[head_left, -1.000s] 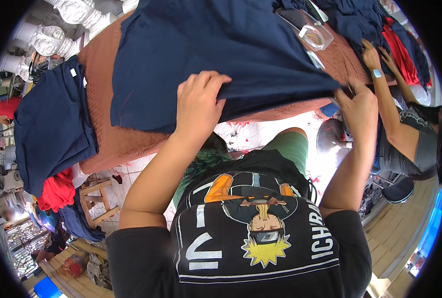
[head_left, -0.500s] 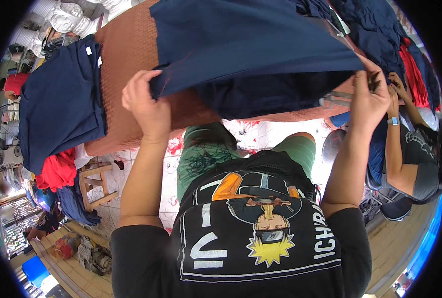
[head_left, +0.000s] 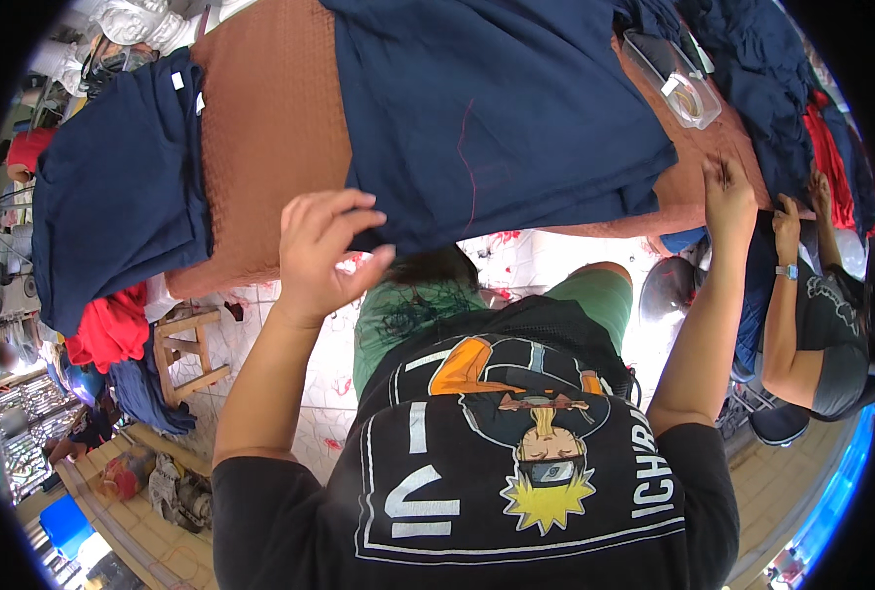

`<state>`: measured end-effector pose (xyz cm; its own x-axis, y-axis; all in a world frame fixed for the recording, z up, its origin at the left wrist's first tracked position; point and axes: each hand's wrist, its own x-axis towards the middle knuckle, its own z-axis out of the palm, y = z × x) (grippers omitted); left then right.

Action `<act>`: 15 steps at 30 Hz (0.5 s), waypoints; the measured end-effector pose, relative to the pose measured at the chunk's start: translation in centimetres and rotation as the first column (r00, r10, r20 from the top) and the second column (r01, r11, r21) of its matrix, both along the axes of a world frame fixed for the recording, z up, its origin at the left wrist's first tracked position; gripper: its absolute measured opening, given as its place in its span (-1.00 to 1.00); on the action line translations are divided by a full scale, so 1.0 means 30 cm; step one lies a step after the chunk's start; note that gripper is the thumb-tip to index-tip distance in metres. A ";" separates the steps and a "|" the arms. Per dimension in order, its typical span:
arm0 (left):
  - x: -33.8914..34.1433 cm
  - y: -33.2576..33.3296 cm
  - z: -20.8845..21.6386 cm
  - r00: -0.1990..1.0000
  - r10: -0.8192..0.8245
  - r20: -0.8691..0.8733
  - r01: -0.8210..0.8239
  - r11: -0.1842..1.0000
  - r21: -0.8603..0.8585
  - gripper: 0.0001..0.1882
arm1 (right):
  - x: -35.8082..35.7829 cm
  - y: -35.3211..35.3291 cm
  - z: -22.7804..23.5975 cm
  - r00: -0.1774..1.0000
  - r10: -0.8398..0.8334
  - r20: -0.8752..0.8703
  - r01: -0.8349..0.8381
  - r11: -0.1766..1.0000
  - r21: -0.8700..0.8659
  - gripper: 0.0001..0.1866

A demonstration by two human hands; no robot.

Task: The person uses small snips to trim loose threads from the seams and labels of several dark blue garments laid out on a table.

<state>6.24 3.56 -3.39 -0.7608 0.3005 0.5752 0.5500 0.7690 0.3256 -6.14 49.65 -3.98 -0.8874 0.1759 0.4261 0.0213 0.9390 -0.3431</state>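
A navy blue cloth garment [head_left: 516,118] lies flat over the brown-covered table, its lower edge near me and a loose red thread [head_left: 472,167] on top. My left hand [head_left: 329,251] hovers at the garment's near left corner, its fingers spread and curved, holding nothing that shows. My right hand [head_left: 728,197] is raised to the right of the garment, apart from it. Its fingers are pinched together, with something small and dark at the fingertips that I cannot make out.
A clear plastic box [head_left: 688,98] sits on the brown table cover [head_left: 270,128], right of the garment. Folded navy garments [head_left: 118,197] hang over the left end, above red cloth [head_left: 108,329]. At the right, a co-worker's arm [head_left: 787,295] reaches toward more navy cloth [head_left: 742,79].
The garment's near edge, lifted between both hands before, now lies down. My left hand has let go, fingers spread; my right hand has also come off the cloth. The plastic box is now uncovered.
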 end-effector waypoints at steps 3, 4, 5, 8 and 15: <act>-0.069 0.117 0.008 0.994 0.078 0.082 -0.092 0.980 0.175 -0.81 | 0.006 -0.225 0.093 0.969 0.245 0.024 -0.231 0.938 -0.260 -0.78; -0.104 0.166 0.009 0.989 0.078 0.123 -0.101 0.977 0.188 -0.79 | 0.021 -0.312 0.104 0.944 0.330 0.026 -0.311 0.912 -0.268 -0.80; -0.128 0.198 0.006 0.983 0.084 0.163 -0.115 0.974 0.194 -0.78 | 0.034 -0.393 0.093 0.909 0.417 0.026 -0.393 0.875 -0.282 -0.81; -0.175 0.237 -0.036 0.975 0.062 0.211 -0.058 0.998 -0.025 -0.74 | 0.080 -0.527 0.026 0.817 0.568 0.104 -0.516 0.799 -0.309 -0.79; -0.205 0.213 -0.075 0.976 0.076 0.203 -0.077 0.997 -0.001 -0.86 | 0.154 -0.642 -0.005 0.718 0.694 0.048 -0.607 0.658 -0.446 -0.75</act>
<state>0.08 9.96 -5.63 -0.8823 0.2338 0.4085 0.4119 0.8035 0.4297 -1.52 30.39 -4.12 -0.8893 -0.3764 0.2597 -0.4372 0.5333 -0.7242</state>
